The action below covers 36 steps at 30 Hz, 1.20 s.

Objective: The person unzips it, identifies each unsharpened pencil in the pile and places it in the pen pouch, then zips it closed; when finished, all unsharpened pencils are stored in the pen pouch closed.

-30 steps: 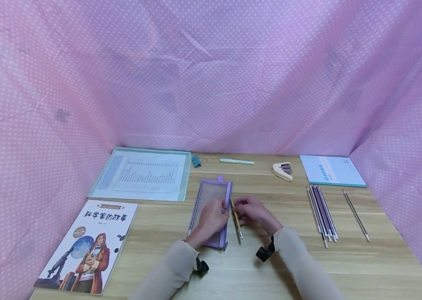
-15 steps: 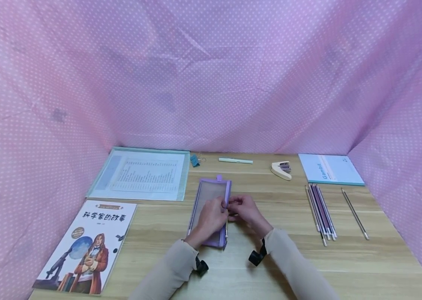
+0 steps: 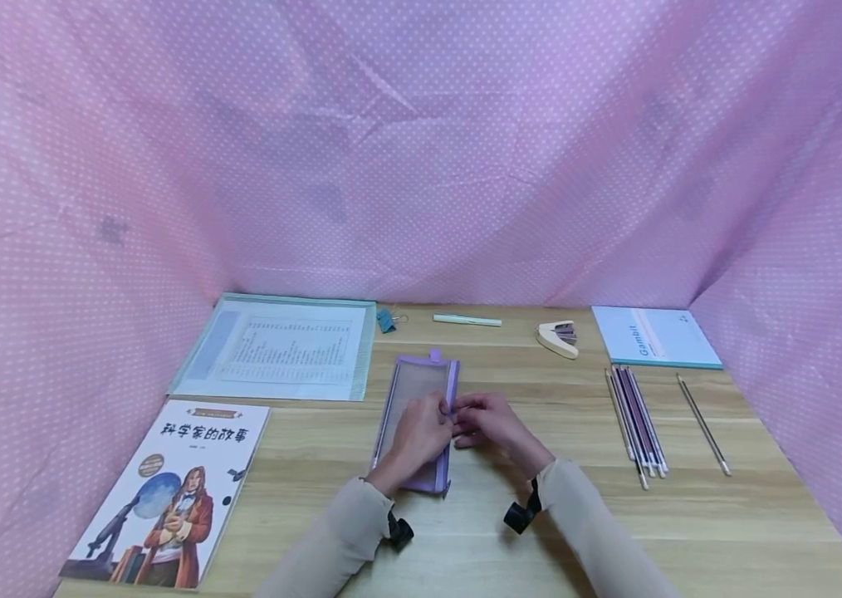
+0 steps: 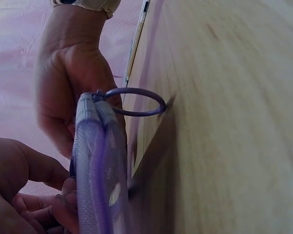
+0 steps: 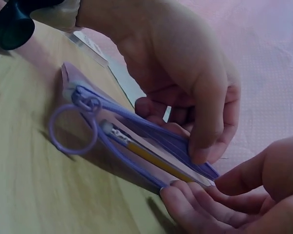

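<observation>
Pink cloth (image 3: 421, 166) hangs behind as the left hand (image 3: 419, 428) pinches the pouch (image 3: 423, 378) — its edge slipping could snag the pencil (image 5: 151, 157) — while the right hand's fingers (image 5: 200, 201) I cannot read.

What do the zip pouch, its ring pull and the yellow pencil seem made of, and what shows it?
Zip pouch: matte mesh, perhaps nylon; its panel looks see-through.
Ring pull: smooth plastic or coated metal; its even purple colour leaves this open.
Yellow pencil: probably painted wood, judging by its slim coloured shaft; its silvery, glinting ferrule looks metal, the greyish eraser rubber.
</observation>
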{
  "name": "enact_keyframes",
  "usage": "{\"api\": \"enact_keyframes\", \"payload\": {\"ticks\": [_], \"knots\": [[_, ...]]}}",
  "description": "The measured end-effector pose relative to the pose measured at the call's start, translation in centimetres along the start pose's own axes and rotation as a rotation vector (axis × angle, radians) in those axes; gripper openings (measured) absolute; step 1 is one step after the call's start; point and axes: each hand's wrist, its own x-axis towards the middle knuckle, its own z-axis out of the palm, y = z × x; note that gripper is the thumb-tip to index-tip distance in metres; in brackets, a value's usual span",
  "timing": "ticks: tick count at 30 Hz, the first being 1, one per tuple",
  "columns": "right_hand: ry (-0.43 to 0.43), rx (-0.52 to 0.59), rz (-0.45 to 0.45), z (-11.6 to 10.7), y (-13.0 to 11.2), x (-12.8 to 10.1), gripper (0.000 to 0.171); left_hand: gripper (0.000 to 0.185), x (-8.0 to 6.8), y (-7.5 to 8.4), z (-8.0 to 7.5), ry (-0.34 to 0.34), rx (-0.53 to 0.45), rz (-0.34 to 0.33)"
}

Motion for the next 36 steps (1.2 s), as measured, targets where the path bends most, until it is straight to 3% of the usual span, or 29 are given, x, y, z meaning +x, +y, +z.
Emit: {"api": "enact_keyframes", "payload": {"ticks": [5, 23, 36], "knots": [[-0.050, 0.030, -0.003, 0.2, -0.1, -0.1, 0.037, 0.004, -0.1, 0.0, -0.2, 0.007, -0.004, 0.016], [0.021, 0.099, -0.003, -0.3, 0.3, 0.0, 0.047, 0.009, -0.2, 0.2, -0.2, 0.001, 0.018, 0.012], [0.005, 0.116, 0.021, -0.9, 0.3, -0.3, 0.049, 0.008, -0.1, 0.2, -0.2, -0.029, 0.003, -0.016]]}}
